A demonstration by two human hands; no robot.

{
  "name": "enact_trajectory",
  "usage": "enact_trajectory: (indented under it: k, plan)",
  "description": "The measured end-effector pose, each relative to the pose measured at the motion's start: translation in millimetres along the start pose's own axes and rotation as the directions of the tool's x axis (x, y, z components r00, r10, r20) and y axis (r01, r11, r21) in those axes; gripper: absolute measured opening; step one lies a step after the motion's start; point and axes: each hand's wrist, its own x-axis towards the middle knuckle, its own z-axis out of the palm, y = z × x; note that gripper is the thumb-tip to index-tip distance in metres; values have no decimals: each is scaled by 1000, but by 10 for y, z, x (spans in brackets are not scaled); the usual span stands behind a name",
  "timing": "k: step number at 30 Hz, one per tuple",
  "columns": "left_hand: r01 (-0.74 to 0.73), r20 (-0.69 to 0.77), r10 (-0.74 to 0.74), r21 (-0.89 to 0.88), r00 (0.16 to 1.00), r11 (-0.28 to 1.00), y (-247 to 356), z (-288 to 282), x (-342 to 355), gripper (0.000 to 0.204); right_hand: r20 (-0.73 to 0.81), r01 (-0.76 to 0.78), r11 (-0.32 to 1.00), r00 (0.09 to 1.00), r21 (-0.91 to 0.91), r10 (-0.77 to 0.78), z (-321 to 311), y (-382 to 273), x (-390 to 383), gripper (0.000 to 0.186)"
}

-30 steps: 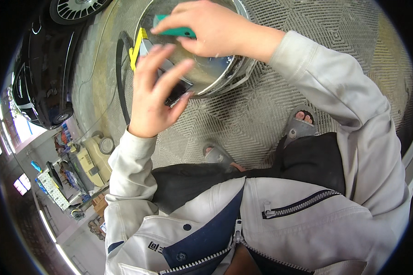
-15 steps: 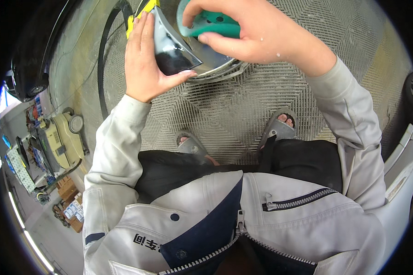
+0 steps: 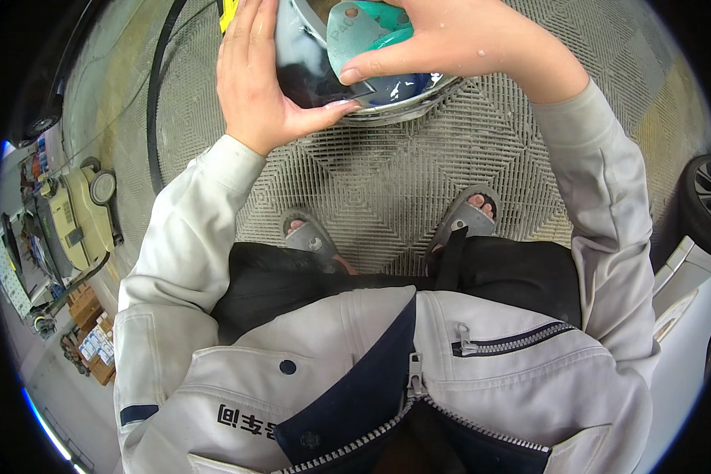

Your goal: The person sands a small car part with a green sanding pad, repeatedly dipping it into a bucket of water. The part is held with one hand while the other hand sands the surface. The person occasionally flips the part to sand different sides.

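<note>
At the top of the head view my left hand grips a curved, glossy black panel with a milky wet film on part of it. Its thumb lies along the panel's lower edge and the fingers extend up the left side. My right hand pinches a bent green sanding disc with holes, just right of the panel. Both are over a round bucket with liquid in it. The upper ends of panel and disc are cut off by the frame.
Under the bucket and my sandalled feet lies a grey grated floor. A black hose curves at the left. Farther left stand a beige wheeled machine and cardboard boxes. At the right is a car wheel.
The sanding disc has turned in my right hand, and its pale printed side now shows more. Hands, panel and bucket sit slightly higher in view, the bucket also farther right.
</note>
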Motion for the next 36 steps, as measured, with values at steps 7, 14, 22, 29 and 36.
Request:
enact_trajectory:
  k: [7, 14, 22, 29, 36]
  plan:
    - [-4, -7, 4, 3, 1000, 1000, 24, -25, 36, 153, 199, -118, 918, 958, -378, 205, -218, -258, -253, 45]
    - [-3, -43, 4, 24, 999, 1000, 65, -41, 61, 151, 12, -3, 963, 1000, -271, 7, -161, -458, -275, 49]
    - [52, -26, -52, 16, 998, 999, 77, -53, 60, 149, 252, 258, 884, 953, -389, -167, 69, -47, -531, 88]
    - [-15, -92, 15, -2, 996, 1000, 49, -14, 83, 149, -168, 66, 975, 980, -212, -103, 128, -47, -421, 51]
    - [61, -14, -61, 6, 998, 998, 79, -68, 56, 150, 148, 114, 927, 987, -358, -65, 24, -194, -243, 59]
